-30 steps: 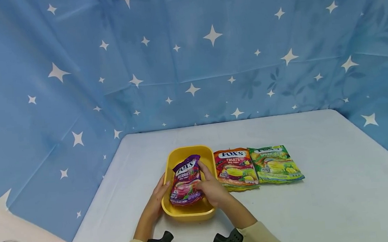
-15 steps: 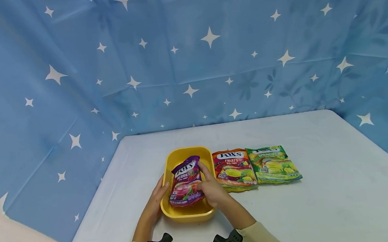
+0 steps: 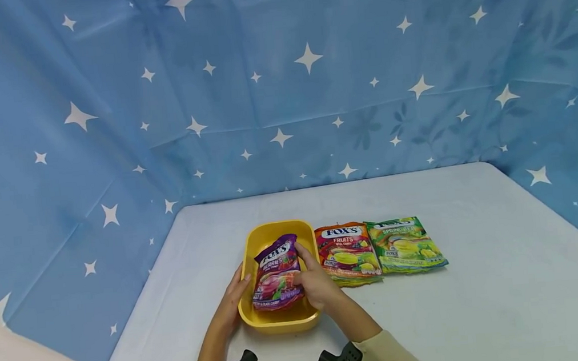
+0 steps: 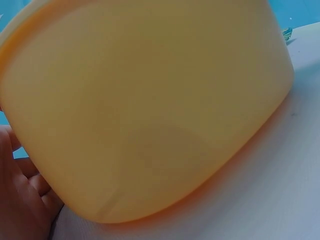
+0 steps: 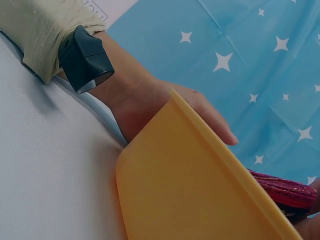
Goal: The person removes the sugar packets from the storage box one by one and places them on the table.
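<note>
A purple FOX'S Berries candy bag [image 3: 277,282] lies tilted inside a yellow plastic tub [image 3: 281,323]. From the right side my right hand [image 3: 321,284] reaches over the rim and grips the bag's right edge, thumb on its front. My left hand [image 3: 234,300] holds the tub's left wall, its thumb at the rim and the other fingers along the outside. In the left wrist view the tub wall [image 4: 160,100] fills most of the picture, with part of the left hand [image 4: 30,195] beside it. The bag's end [image 5: 282,189] shows past the rim in the right wrist view.
Right of the tub, an orange-red FOX'S Fruits bag [image 3: 347,253] lies close to its wall. A green FOX'S bag [image 3: 405,245] lies beside that one. All are on a white-covered table [image 3: 485,301], with a blue star-patterned cloth [image 3: 281,89] hanging behind.
The head view has shifted slightly, so the table things sit a little farther left in it. Both hands keep their holds on the tub and the purple candy bag.
</note>
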